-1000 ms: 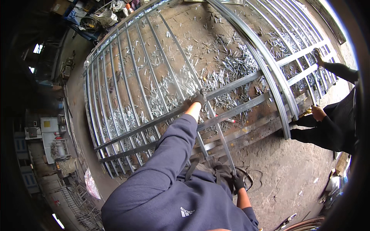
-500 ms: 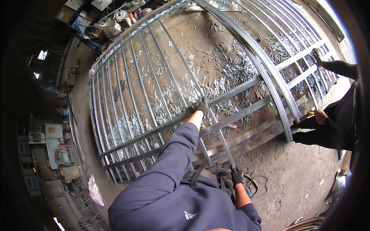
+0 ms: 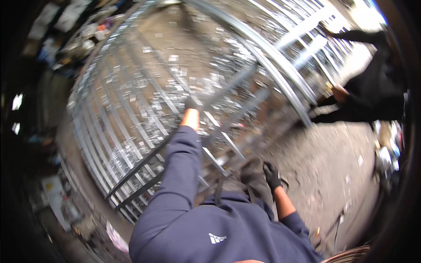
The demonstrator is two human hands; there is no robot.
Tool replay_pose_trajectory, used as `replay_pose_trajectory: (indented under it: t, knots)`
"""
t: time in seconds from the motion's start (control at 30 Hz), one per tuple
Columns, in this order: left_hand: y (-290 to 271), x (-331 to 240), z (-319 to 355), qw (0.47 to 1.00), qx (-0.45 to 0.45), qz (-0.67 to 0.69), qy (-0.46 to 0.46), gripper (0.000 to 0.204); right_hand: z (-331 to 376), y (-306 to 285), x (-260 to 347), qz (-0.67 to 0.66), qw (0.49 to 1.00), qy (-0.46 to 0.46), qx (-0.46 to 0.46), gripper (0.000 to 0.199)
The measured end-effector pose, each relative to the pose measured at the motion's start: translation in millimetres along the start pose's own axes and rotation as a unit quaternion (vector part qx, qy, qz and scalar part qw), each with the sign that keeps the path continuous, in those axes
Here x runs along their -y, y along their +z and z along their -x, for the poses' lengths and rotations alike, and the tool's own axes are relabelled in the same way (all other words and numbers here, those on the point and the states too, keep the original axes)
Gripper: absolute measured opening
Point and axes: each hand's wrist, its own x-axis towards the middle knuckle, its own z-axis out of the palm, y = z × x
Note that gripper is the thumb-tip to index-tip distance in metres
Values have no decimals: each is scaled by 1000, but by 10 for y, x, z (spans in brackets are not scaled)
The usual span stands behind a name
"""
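My left hand [image 3: 193, 104], in a dark glove, is stretched out over a frame of thin metal slats. Motion smears its fingers, and it lies at or just above a slat [image 3: 232, 145] beside the upper cross rail [image 3: 237, 83]. A second cross rail [image 3: 251, 103] runs nearer to me. My right hand [image 3: 272, 174], also gloved, hangs beside my leg, apart from the slats. Nothing shows in it, and its fingers are loosely bent and open.
Small shiny metal pieces [image 3: 232, 57] lie scattered under the slats. A curved bundle of metal channels [image 3: 280, 59] crosses the frame. At right stands a co-worker in dark clothes [image 3: 368, 90], one hand [image 3: 340, 93] near the slat ends. Bare floor [image 3: 324, 166] lies at front right.
My right hand has let go of the slat's near end and moved aside. The view has swung, so the frame appears shifted left and up, and blurred. My left arm remains extended.
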Motion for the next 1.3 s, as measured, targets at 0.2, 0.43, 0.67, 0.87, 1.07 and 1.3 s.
replay_pose_trajectory:
  t: [0.2,0.43,0.67,0.87,1.07,1.3]
  knots:
    - [-475,-376,396,878,48,450,-154,54,-705,-1350,99,154,920,-214,-288,43]
    - [-470,125,2852,950,-51,144,272,59,-1781,-2013,394,390,878,-133,-243,39]
    - [-147,744,4855,943,-19,324,79,52,-1969,-2360,409,396,890,-188,-126,41]
    - [350,305,5316,963,7,209,171,41,-1344,-1979,230,-84,978,-146,125,25]
    - [1198,-350,5239,933,213,238,167,43,-163,-2015,-1431,-113,965,81,224,37]
    - [1649,-713,5211,907,312,271,82,41,1527,-3107,-3420,125,876,294,362,21]
